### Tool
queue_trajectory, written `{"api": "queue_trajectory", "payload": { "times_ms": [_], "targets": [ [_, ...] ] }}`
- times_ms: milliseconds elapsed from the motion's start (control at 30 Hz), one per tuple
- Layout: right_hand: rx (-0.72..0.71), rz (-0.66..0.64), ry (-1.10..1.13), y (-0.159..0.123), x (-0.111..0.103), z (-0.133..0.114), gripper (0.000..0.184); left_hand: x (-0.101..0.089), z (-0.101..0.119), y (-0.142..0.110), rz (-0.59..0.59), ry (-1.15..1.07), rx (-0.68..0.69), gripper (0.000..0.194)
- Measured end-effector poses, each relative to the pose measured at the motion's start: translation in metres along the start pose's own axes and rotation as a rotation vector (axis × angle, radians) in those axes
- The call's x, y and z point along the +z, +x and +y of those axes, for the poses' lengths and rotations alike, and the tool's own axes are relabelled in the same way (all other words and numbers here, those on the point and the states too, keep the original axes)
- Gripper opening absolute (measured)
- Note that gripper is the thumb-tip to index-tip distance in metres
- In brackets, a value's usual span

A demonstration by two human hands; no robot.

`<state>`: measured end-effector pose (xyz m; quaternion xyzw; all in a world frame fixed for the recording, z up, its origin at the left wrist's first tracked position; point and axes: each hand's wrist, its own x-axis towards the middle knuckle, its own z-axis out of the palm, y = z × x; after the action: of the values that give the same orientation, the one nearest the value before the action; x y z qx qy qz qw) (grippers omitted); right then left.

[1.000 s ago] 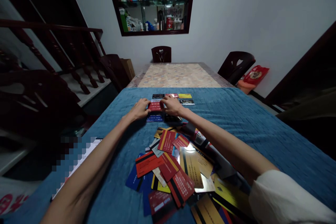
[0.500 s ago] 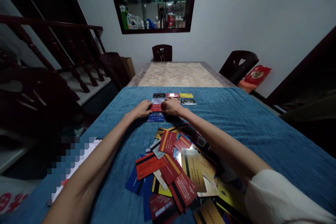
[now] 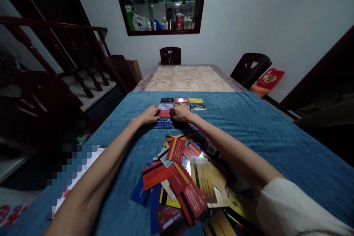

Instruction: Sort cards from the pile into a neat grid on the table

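Red card point(image 3: 165, 114) on a blue cloth point(image 3: 118, 180) over a bench point(image 3: 188, 78), between a pale card point(image 3: 164, 107) farther off and a blue card point(image 3: 163, 123) nearer the person. A second ago it was lifted and tipped up, hiding most of the pale card; now it lies lower, leaving that card in view. The last half second shows hardly any change. The left hand point(image 3: 151, 114), fingers bent, touches its left end; the right hand point(image 3: 181, 113), fingers curled inward, covers its right end. Whether either pinches it cannot be told. Nearer the person, the loose pile of cards point(image 3: 179, 179) remains spread out.
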<state>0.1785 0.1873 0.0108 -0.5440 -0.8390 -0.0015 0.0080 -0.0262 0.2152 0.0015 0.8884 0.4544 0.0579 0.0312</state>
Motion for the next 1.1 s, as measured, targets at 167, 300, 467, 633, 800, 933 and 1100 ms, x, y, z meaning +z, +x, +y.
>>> {"api": "queue_trajectory", "payload": {
  "times_ms": [167,300,467,633,800,933,1100],
  "targets": [
    [-0.019,0.001,-0.012,0.001,-0.001,0.001,0.034,0.000,-0.001,0.004,-0.006,0.011,-0.006,0.031],
    [-0.041,-0.001,-0.030,0.002,-0.001,0.003,0.034,-0.001,-0.001,0.006,-0.015,0.023,-0.008,0.031],
    [-0.067,0.000,-0.055,0.001,-0.003,0.002,0.032,-0.004,-0.002,0.007,-0.021,0.008,-0.006,0.032],
    [-0.064,0.008,-0.077,-0.003,-0.007,0.000,0.035,-0.004,-0.004,0.008,-0.023,0.012,0.003,0.035],
    [-0.063,0.004,-0.089,-0.004,-0.009,0.000,0.036,-0.004,-0.004,0.006,0.031,-0.010,-0.016,0.038],
    [-0.071,0.012,-0.081,-0.009,-0.013,0.005,0.038,-0.006,0.001,-0.001,0.123,-0.020,-0.032,0.042],
    [-0.095,0.045,-0.062,-0.028,-0.022,0.012,0.035,-0.009,0.016,-0.009,0.196,-0.010,0.033,0.038]
  ]
}}
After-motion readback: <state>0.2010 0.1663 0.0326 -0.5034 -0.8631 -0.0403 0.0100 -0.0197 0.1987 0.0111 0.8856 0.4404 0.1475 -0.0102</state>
